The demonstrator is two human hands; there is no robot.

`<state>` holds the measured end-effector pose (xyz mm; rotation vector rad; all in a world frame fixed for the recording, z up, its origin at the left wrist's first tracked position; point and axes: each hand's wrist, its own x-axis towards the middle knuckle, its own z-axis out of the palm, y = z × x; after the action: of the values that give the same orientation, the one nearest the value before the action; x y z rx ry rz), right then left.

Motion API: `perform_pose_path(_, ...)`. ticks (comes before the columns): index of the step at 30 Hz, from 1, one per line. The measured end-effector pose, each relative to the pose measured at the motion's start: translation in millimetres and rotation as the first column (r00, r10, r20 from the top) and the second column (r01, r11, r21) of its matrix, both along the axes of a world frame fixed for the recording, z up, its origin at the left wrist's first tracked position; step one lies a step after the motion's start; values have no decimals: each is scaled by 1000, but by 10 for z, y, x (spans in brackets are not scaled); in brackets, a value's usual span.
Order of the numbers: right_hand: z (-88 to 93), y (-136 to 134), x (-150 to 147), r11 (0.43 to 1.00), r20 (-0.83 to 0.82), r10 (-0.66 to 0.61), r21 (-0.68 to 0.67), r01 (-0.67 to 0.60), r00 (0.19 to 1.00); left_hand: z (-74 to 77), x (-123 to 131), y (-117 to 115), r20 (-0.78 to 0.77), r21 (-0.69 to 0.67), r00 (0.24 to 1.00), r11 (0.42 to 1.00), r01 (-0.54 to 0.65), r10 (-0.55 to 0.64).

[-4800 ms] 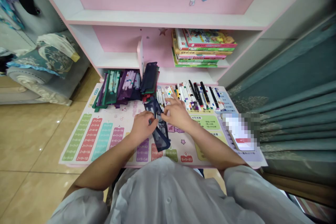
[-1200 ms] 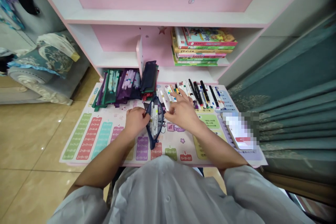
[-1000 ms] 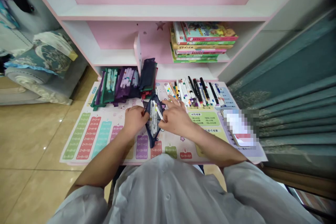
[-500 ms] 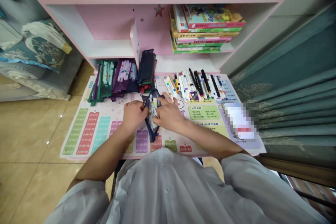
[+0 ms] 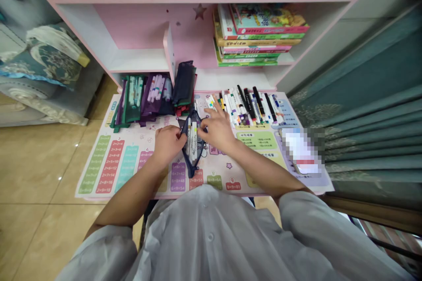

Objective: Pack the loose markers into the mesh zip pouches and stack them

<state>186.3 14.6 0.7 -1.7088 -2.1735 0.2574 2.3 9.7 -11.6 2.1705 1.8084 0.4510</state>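
A dark blue mesh pencil case (image 5: 192,148) lies open on the desk mat (image 5: 132,164) with several white markers inside. My left hand (image 5: 169,142) grips the case's left edge and holds it open. My right hand (image 5: 217,128) is spread just right of the case, fingers reaching toward the row of loose markers (image 5: 245,107) at the back of the mat, with nothing in it. The fingertips touch the nearest markers.
Filled green and purple pencil cases (image 5: 145,101) and a stack of dark empty ones (image 5: 184,85) stand at the back left. Books (image 5: 257,30) sit on the pink shelf. A phone (image 5: 301,153) lies at the right. A teal curtain hangs at the right; a sofa stands at the left.
My right hand put a marker into the blue case, then moved back up and right to the loose markers. The camera tilted down. My left hand stayed on the case.
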Motion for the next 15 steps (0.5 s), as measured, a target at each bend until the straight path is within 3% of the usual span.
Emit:
perform_pose_path(3, -102, 224, 148, 982, 62, -180, 76, 176, 982, -4, -5, -2, 3, 6, 1000, 1000, 1, -1)
perform_pose_path(6, -267, 390, 259, 960, 169, -279, 78, 270, 945, -3, -10, -4, 2, -1, 1000, 1000, 4, -4)
perform_pose_path(10, -437, 475, 302, 947, 260, -320, 89, 308, 911, 6, -11, -7, -9, -5, 1000, 1000, 1, -1)
perform_pose_path(15, -491, 496, 300, 943, 273, -333, 72, 326, 903, 32, -7, -15, -22, -15, 1000, 1000, 1, -1)
